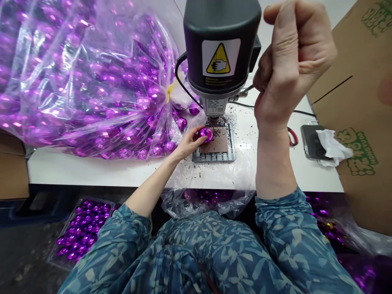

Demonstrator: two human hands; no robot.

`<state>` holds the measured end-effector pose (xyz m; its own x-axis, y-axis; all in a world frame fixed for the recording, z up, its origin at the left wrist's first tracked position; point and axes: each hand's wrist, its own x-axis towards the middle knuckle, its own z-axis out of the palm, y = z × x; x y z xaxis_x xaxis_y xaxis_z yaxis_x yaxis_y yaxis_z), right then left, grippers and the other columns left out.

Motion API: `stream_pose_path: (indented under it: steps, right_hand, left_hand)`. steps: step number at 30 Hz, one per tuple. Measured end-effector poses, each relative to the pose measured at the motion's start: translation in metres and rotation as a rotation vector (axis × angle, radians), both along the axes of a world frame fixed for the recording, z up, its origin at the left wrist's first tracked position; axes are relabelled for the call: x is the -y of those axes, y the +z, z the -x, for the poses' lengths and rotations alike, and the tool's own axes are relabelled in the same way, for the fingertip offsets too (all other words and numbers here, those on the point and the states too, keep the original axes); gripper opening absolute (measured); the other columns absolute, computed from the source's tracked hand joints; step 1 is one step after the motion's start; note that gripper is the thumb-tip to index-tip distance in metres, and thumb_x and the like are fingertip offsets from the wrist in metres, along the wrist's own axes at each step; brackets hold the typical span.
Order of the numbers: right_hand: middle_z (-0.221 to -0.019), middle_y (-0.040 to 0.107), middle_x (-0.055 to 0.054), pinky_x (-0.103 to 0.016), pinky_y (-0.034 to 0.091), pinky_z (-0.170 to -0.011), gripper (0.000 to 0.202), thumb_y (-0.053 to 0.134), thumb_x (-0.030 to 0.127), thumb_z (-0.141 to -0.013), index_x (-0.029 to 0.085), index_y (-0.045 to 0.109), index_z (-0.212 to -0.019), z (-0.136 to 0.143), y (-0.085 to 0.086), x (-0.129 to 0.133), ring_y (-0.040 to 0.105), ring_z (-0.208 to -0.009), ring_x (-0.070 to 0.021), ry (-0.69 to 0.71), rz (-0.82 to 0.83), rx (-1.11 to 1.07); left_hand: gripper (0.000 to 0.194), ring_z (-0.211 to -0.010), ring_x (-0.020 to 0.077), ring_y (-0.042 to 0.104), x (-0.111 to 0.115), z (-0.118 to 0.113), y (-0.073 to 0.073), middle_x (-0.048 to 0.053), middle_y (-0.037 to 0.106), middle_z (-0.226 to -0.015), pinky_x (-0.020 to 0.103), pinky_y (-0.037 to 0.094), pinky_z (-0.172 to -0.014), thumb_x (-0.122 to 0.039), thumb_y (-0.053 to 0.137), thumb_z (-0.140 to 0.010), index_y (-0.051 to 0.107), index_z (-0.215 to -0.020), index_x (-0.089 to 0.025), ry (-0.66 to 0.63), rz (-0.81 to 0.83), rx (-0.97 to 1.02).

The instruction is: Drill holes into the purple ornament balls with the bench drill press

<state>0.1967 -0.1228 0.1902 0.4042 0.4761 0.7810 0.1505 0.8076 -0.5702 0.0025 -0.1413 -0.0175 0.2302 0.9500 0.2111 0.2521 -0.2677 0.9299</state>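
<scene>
My left hand point(191, 143) pinches a shiny purple mirrored ball point(206, 134) between thumb and fingers. The ball is at the left side of a brown square board point(219, 143), which lies on the slotted metal base point(214, 157) of a small drill press point(223, 45). The chuck point(214, 120) is just above and behind the ball; its tip is hard to make out. My right hand point(290, 53) is raised beside the motor housing with its fingers curled. A metal lever point(245, 93) runs from the press behind that hand, and its grip end is hidden.
A big clear bag of purple balls point(92, 90), tied with yellow, fills the left of the white table point(92, 167). Dark shavings surround the base. At right are a phone point(312, 141), crumpled tissue point(332, 145), a red-handled tool point(293, 136) and a cardboard box point(361, 122). A ball-filled tray point(82, 228) sits lower left.
</scene>
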Motion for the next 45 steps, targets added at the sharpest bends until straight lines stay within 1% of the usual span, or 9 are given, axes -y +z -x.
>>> stream_pose_path:
  steps: [5,12,16,22,25,28,30,33,45]
  right_hand:
    - [-0.070,0.059,0.000,-0.022,0.055,-0.068,0.059,0.053,0.072,-0.082,0.015,0.070,-0.086,0.001,0.001,0.000,0.063,-0.070,-0.0073,-0.012,-0.026,0.010]
    - [-0.062,0.049,0.007,-0.020,0.046,-0.056,0.057,0.059,0.071,-0.076,0.016,0.072,-0.084,0.002,0.003,0.003,0.030,-0.044,0.0014,0.013,-0.019,-0.045]
    - [-0.069,0.062,0.006,-0.021,0.036,-0.048,0.052,0.067,0.067,-0.075,0.015,0.071,-0.081,0.002,0.003,0.004,0.033,-0.042,0.0025,0.090,-0.070,-0.092]
    - [-0.072,0.065,0.007,-0.016,0.043,-0.053,0.052,0.063,0.067,-0.078,0.017,0.074,-0.085,0.000,0.001,0.006,0.039,-0.045,0.0042,0.057,-0.035,-0.033]
    - [-0.078,0.070,0.007,-0.015,0.052,-0.061,0.040,0.066,0.057,-0.085,0.018,0.076,-0.086,-0.001,-0.005,0.007,0.043,-0.046,0.0055,0.080,-0.076,-0.077]
    - [-0.081,0.071,0.008,-0.014,0.038,-0.050,0.029,0.069,0.049,-0.090,0.021,0.077,-0.088,0.000,-0.015,0.012,0.041,-0.045,0.0059,0.114,-0.140,-0.107]
    - [-0.081,0.069,0.007,-0.017,0.028,-0.046,0.035,0.068,0.056,-0.090,0.022,0.077,-0.089,0.000,-0.022,0.019,0.039,-0.045,0.0053,0.050,-0.137,-0.096]
    - [-0.079,0.065,0.005,-0.019,0.031,-0.049,0.049,0.062,0.069,-0.093,0.021,0.075,-0.090,0.001,-0.031,0.031,0.039,-0.047,0.0042,-0.050,-0.057,-0.068]
    - [-0.073,0.064,0.006,-0.022,0.023,-0.045,0.029,0.066,0.054,-0.099,0.027,0.075,-0.093,0.000,-0.054,0.031,0.033,-0.042,0.0022,0.006,-0.164,-0.104]
  left_hand:
    - [0.057,-0.098,0.0211,0.076,-0.001,-0.006,0.003,0.012,0.077,-0.124,0.038,0.065,-0.087,-0.039,0.084,-0.091,0.064,-0.141,-0.021,-0.011,0.096,0.003]
    - [0.050,-0.111,0.0254,0.073,0.006,-0.025,0.008,0.010,0.073,-0.124,0.041,0.063,-0.097,-0.032,0.093,-0.081,0.072,-0.126,-0.021,0.074,-0.112,-0.174]
    - [0.053,-0.123,0.0287,0.071,0.006,-0.033,-0.003,0.011,0.074,-0.130,0.046,0.060,-0.107,-0.036,0.090,-0.085,0.070,-0.132,-0.022,0.059,-0.145,-0.145]
    - [0.054,-0.117,0.0272,0.074,0.009,-0.037,-0.016,0.011,0.076,-0.128,0.046,0.061,-0.103,-0.037,0.091,-0.084,0.067,-0.130,-0.023,0.115,-0.117,-0.086]
    - [0.054,-0.115,0.0271,0.073,0.010,-0.037,-0.015,0.011,0.077,-0.125,0.046,0.061,-0.102,-0.037,0.092,-0.084,0.067,-0.130,-0.023,0.121,-0.124,-0.081]
    - [0.053,-0.116,0.0272,0.073,0.011,-0.038,-0.013,0.011,0.077,-0.124,0.047,0.060,-0.103,-0.037,0.092,-0.084,0.068,-0.129,-0.023,0.120,-0.115,-0.083]
    - [0.053,-0.117,0.0275,0.073,0.011,-0.037,-0.012,0.011,0.076,-0.126,0.048,0.060,-0.103,-0.038,0.092,-0.085,0.067,-0.129,-0.024,0.118,-0.105,-0.086]
    - [0.053,-0.117,0.0278,0.073,0.012,-0.037,-0.012,0.012,0.076,-0.127,0.048,0.061,-0.103,-0.038,0.092,-0.086,0.067,-0.130,-0.024,0.111,-0.091,-0.078]
    - [0.054,-0.118,0.0282,0.073,0.011,-0.037,-0.013,0.010,0.077,-0.126,0.048,0.060,-0.105,-0.038,0.094,-0.084,0.068,-0.129,-0.024,0.128,-0.113,-0.085]
